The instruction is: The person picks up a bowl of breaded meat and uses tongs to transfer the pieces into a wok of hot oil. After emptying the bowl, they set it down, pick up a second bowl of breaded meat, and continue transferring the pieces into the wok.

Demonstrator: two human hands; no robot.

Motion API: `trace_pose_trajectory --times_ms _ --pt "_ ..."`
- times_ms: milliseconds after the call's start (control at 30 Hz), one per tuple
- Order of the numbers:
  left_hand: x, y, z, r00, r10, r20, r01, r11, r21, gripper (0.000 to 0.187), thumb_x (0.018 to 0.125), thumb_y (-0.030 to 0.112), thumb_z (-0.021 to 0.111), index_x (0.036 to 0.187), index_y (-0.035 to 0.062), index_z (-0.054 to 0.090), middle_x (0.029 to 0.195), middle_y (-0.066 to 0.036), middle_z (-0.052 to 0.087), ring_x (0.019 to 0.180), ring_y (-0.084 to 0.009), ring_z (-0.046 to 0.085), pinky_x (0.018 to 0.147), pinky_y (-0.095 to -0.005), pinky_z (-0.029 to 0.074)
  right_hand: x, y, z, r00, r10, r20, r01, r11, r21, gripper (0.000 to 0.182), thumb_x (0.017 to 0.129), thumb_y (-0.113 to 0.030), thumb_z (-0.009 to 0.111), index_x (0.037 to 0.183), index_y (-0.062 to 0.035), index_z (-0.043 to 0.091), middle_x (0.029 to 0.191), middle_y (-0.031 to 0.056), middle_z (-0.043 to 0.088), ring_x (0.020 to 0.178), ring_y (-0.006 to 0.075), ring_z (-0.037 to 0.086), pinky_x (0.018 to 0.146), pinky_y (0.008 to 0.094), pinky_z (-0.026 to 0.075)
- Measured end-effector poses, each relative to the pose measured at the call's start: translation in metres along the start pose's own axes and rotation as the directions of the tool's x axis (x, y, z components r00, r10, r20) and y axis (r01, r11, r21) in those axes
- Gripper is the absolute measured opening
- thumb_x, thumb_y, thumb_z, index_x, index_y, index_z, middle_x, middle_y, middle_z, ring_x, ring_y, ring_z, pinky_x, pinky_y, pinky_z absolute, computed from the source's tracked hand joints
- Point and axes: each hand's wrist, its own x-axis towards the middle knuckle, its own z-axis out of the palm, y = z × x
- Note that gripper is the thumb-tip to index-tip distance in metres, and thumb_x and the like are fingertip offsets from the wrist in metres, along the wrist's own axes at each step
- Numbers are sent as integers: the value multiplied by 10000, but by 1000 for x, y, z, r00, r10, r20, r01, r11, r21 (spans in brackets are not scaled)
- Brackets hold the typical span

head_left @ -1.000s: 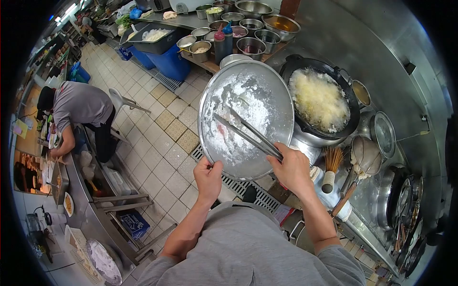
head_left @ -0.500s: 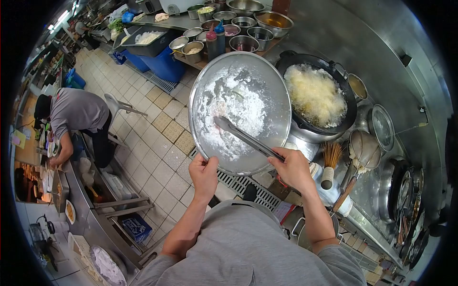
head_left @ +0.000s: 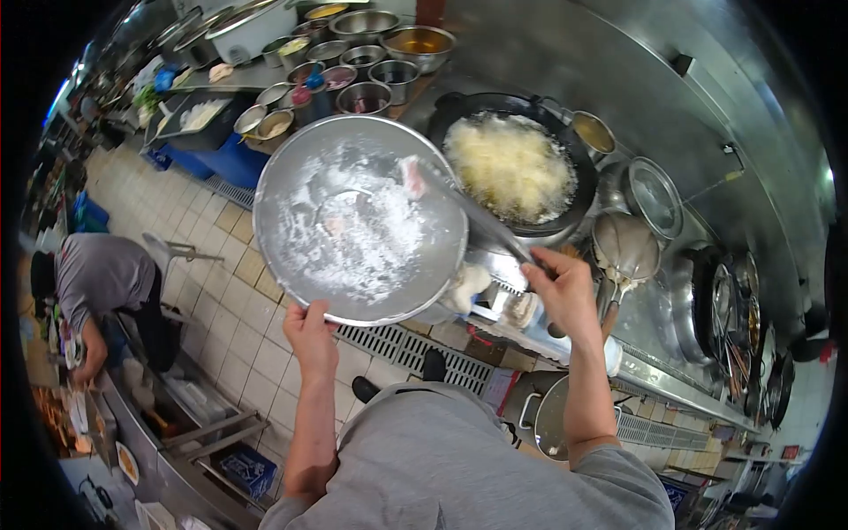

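My left hand (head_left: 313,343) grips the near rim of a wide metal bowl (head_left: 439,265), tilted and held up off any surface. White powder (head_left: 389,252) is spread over the bowl's inside, with a small pinkish patch in it. My right hand (head_left: 565,290) is closed around metal tongs (head_left: 491,223). At their tips, over the bowl's right side, is a pale pink, powder-dusted piece of food (head_left: 412,177); it looks like raw meat. Just right of the bowl, a black wok (head_left: 583,177) holds foaming yellow oil (head_left: 511,168).
Metal bowls of ingredients (head_left: 393,78) crowd the counter behind. A mesh strainer (head_left: 627,246) and a round lid (head_left: 655,199) lie right of the wok. Another person (head_left: 110,274) bends over a counter at left. A pot (head_left: 552,420) stands low beside my right arm.
The tongs have lifted from the powder towards the bowl's right edge, with a pink piece now at their tips. The view has turned, so the bowl and wok appear further left.
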Motion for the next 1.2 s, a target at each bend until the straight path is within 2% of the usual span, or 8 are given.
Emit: trace_pose_trajectory --times_ms 100,300,533,633,733,933,1067,1200 --pt "-2 1 9 1000 2 -13 -3 1000 -12 70 862 8 579 924 25 607 865 -56 659 680 -108 634 568 -250 546 31 23 -36 994 45 -99 -45 999 -3 353 841 -185 740 1115 33 696 721 124 694 636 123 609 608 287 472" --pt "-9 3 11 1000 -5 -24 4 999 -34 96 870 1 571 963 21 586 911 -61 651 707 -115 639 598 -274 567 111 70 -70 958 53 -283 -196 839 -507 331 842 -304 690 1095 -96 738 912 192 722 864 382 690 770 456 530" --pt "-39 19 -9 987 -12 -162 9 1000 -22 140 879 11 572 1018 9 578 979 -70 648 812 -146 654 678 -313 583 161 112 -69 927 174 -333 -361 657 -662 377 889 -375 647 1157 -118 708 1056 187 709 1009 378 666 862 462 513" --pt "-71 23 -29 954 18 -298 -22 1000 -11 143 873 26 585 1014 1 590 965 -70 649 811 -158 660 681 -318 589 139 112 -60 953 -38 -299 -117 868 -483 398 914 -336 653 1201 -62 680 1036 215 708 963 375 687 825 437 526" --pt "-107 11 -67 918 34 -396 -21 999 37 179 851 19 583 1027 -8 610 952 -77 657 784 -159 663 658 -324 599 108 104 -28 988 -103 -115 107 994 24 407 979 -203 634 1270 79 596 853 -13 610 743 69 468 661 219 418" --pt "-216 33 -129 790 -46 -612 -57 987 -147 213 848 7 567 1061 3 583 931 -74 660 738 -159 672 644 -346 617 -54 36 66 838 -435 330 386 900 204 389 913 -60 662 1265 89 588 1093 197 691 943 193 652 869 307 512" --pt "-186 11 -60 640 -68 -765 -92 982 -164 181 853 1 564 1030 15 603 916 -68 670 716 -152 674 619 -338 611 18 61 118 517 -521 679 472 836 281 343 885 -40 673 1203 73 618 950 164 692 787 212 652 702 338 514" --pt "-174 -15 -20 452 10 -892 -199 976 -90 149 848 3 583 988 30 627 857 -50 671 686 -136 664 582 -307 592 98 81 167 444 -571 690 400 816 417 345 912 -51 668 1224 83 606 871 67 667 743 125 576 668 267 478"
